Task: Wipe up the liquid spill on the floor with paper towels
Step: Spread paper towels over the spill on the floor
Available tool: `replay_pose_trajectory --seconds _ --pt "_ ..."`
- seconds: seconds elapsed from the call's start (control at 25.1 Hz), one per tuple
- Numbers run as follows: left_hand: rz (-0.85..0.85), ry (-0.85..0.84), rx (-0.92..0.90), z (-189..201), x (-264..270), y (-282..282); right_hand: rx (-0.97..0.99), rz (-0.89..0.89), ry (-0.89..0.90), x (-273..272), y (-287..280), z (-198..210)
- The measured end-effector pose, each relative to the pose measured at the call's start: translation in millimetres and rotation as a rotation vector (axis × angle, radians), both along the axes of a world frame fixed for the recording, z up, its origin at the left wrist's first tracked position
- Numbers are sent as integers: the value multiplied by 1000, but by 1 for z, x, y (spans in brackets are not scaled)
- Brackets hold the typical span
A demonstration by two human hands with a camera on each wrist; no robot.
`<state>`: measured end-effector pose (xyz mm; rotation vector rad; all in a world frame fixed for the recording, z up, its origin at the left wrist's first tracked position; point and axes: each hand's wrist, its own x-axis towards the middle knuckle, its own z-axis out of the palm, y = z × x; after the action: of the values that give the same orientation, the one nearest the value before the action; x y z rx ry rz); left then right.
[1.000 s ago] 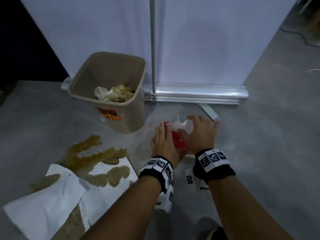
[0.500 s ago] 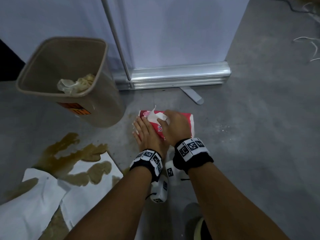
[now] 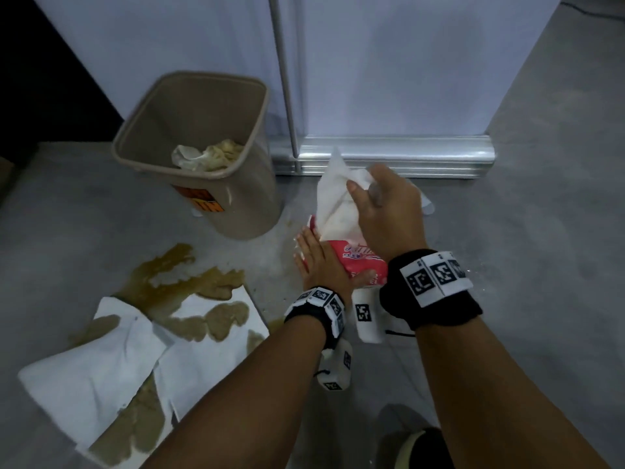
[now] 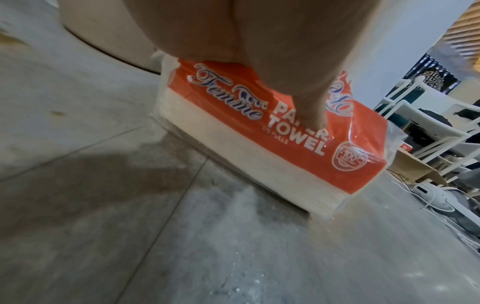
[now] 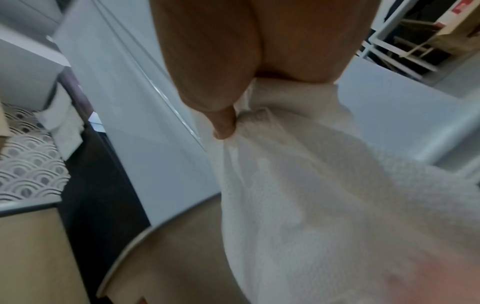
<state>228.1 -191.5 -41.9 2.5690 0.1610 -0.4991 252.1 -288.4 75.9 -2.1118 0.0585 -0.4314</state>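
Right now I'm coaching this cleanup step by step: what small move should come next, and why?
Probably keep pulling the fresh paper towel up until it clears the red pack. The right hand pinches it, its lower end is still in the pack, and the left hand lies flat on the pack. The brown spill remains beyond the soaked towels.

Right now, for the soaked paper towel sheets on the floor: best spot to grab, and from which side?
Pinch the dry white corner of the soaked sheets, coming from the near-left. The spill has stained their far edge, and another brown patch marks the near edge. The left hand is closer; it rests on the towel pack.
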Motion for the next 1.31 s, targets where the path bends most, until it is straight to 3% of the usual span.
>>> replay_pose_trajectory --seconds 0.12,0.2,0.24,0.32,0.4,0.48,0.56,0.64,0.76,0.84,0.92,1.04,1.31 --pt "77 8 -80 10 5 1 47 82 -118 -6 13 43" --pt "44 99 -30 20 5 10 86 167 -117 -12 25 61" --pt "65 102 -87 24 4 18 118 213 -84 -15 33 65" --pt "204 -10 -399 29 -6 38 200 274 3 -21 45 67" --pt "464 -180 -860 33 -25 75 275 341 76 -27 67 63" --pt "761 -150 -1170 43 -43 116 335 391 164 -33 92 56" --pt "975 20 -1348 50 -61 156 375 447 285 -38 121 42" --pt "1007 112 -1419 46 -76 193 377 456 399 -38 150 21" --pt "1115 60 -1488 43 -91 247 344 433 514 -34 190 -13" --pt "1135 -84 -1325 41 -101 281 313 425 587 -28 215 -35" --pt "1107 -208 -933 39 -109 308 233 428 655 -23 238 -52" --pt "1031 -230 -569 29 -108 340 129 461 678 -13 264 -69" --pt "1031 -134 -287 1 -75 372 -127 448 644 22 289 -119"
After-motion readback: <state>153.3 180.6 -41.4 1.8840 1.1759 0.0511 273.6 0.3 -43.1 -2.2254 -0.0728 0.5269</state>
